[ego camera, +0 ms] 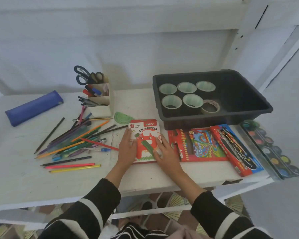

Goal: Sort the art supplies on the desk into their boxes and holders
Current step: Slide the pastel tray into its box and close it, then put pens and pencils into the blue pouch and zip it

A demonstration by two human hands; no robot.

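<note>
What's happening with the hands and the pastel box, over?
Left hand flat on oil pastels box. Right hand resting on its right edge. Loose pencils piled alongside, unsorted.

Left hand and right hand rest flat on an oil pastels box near the front edge of the desk. A green stick lies across the box. Loose pencils are strewn to its left, and a black tray of tape rolls fills the back right corner.

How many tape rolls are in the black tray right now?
6, all in the black tray: back-left roll, back-middle roll, back-right roll, front-left roll, front-middle roll, and clear roll at front right. None looks hidden.
</note>
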